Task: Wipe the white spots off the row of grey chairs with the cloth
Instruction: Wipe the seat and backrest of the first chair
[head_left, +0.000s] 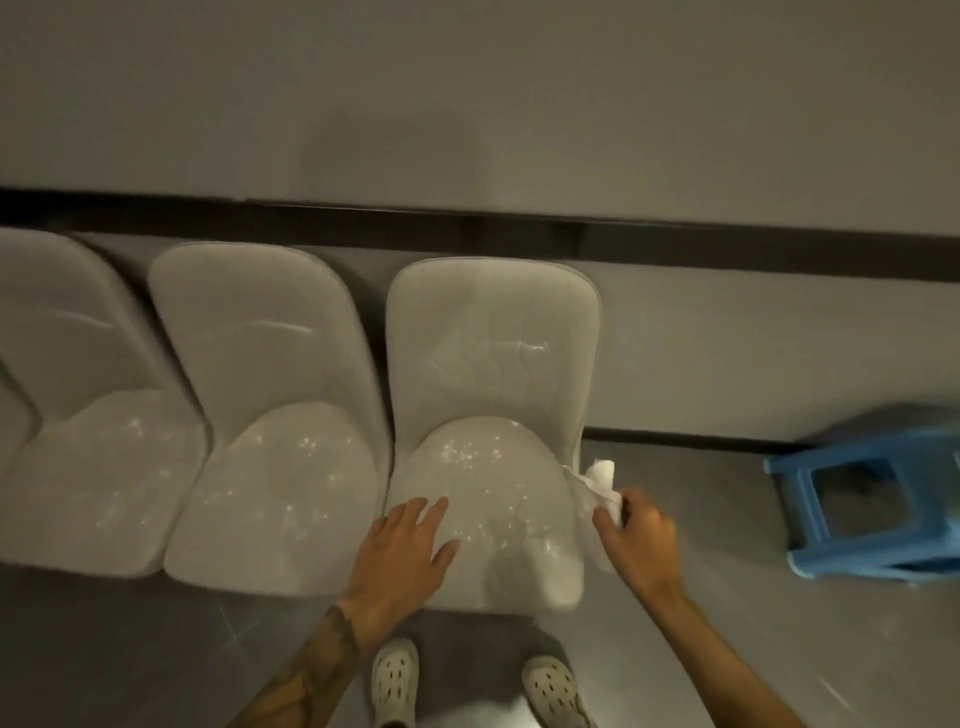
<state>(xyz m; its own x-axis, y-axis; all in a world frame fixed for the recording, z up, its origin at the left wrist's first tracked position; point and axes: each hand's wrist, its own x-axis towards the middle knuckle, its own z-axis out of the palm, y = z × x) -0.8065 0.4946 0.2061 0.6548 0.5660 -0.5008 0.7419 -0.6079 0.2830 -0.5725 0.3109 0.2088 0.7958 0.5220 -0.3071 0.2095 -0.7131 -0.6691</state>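
row of grey chairs (270, 395): three in view, backs toward the wall (467, 104)
right chair (493, 332): landmark, right end of the row
white spots (470, 453): scattered on right chair's seat, densest near its back; also on both seats left of it
cloth (601, 480): white, crumpled, touching right chair's right seat edge
right hand (640, 530): fingers curled, gripping cloth, just right of right chair's seat
left hand (408, 543): fingers straight, spread, flat on right chair's seat, front-left part
blue stool (872, 499): plastic, on the floor (727, 519), well right of right chair
shoes (395, 680): pale, perforated, on floor just in front of right chair
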